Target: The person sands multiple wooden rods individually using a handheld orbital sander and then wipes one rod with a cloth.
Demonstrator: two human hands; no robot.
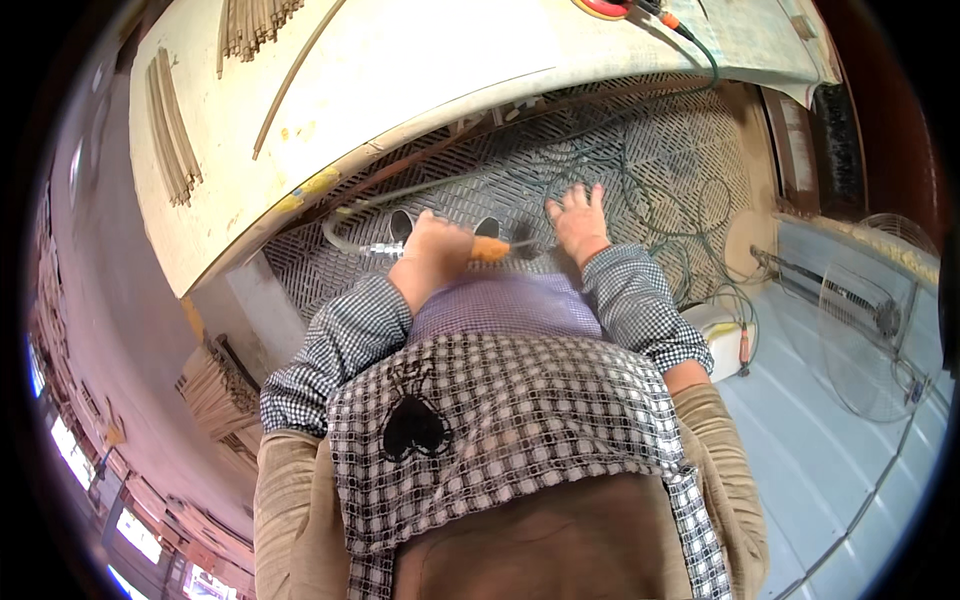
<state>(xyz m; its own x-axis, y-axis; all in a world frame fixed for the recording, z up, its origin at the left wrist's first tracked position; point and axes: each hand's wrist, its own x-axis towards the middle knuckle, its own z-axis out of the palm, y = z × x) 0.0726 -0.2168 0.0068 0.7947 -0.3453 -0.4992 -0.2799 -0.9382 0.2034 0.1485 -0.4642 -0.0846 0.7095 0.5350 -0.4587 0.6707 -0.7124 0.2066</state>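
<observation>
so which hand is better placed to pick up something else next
Probably the person's own right: the right hand looks empty, its fingers spread over the grey patterned floor, while the left hand appears closed on a blurred, short orange tool.

cream-covered table (pixel 400 95): fat bunch of brown sticks (pixel 252 28), skinnier bunch (pixel 172 130), lone curved stick (pixel 293 82), some red round thing (pixel 602 11)

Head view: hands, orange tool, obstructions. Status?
Left hand closed on orange tool, end pointing right, blurred. Right hand spread, nothing seen in it. Green cable loops on floor beyond; nothing visibly blocking.
</observation>
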